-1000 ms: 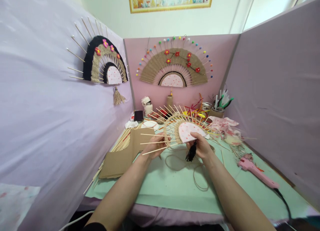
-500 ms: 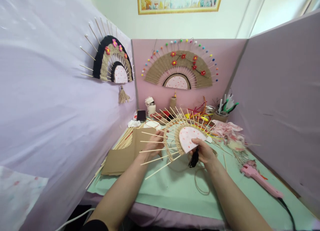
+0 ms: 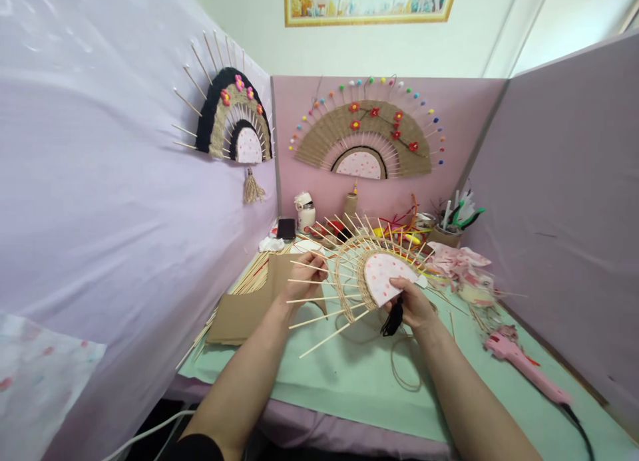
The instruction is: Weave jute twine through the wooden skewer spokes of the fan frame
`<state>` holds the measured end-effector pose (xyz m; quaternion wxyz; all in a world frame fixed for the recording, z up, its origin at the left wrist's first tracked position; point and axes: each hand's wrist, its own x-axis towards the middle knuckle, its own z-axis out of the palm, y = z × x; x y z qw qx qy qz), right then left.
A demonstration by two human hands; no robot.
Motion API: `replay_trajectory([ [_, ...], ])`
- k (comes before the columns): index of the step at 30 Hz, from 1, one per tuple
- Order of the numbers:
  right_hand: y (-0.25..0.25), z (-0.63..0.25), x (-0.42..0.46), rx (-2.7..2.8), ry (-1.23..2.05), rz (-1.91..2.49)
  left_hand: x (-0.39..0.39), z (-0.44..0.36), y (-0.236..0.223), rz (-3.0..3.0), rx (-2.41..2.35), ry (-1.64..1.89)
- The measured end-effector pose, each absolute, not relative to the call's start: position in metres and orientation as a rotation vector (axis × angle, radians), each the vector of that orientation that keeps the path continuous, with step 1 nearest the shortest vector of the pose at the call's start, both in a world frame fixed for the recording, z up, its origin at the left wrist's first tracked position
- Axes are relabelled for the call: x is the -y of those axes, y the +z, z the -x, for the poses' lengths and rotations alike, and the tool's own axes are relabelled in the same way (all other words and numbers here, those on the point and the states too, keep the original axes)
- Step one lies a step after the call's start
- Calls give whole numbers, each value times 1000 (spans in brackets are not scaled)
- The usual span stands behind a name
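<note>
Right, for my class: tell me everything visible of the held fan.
The fan has a half-round, pale centre with pink spots, ringed by two tan, twine-like bands. Thin pale sticks radiate past them. Tilted above the table, it is held by the right hand at its straight edge, where a black tassel hangs; whether the left hand touches it is unclear.

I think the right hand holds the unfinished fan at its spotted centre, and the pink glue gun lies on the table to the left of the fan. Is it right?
Not quite: the head view shows the pink glue gun to the right of the fan. The rest is correct.
</note>
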<state>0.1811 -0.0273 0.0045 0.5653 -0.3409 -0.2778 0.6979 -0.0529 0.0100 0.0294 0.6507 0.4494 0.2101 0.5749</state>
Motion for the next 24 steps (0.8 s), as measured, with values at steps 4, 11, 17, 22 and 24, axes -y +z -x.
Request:
replay_trajectory([
  [4, 2, -182, 27, 692, 1650, 780, -13, 62, 31, -1122, -509, 1329],
  [11, 1, -184, 27, 735, 1648, 746, -13, 70, 38, -1294, -495, 1336],
  [17, 5, -184, 29, 735, 1620, 729, -13, 75, 42, -1323, -587, 1596],
  [22, 3, -185, 28, 765, 1643, 732, -15, 83, 46, -1267, -686, 1812],
  [24, 3, -186, 27, 750, 1643, 741, -17, 87, 46, -1238, -694, 1849],
])
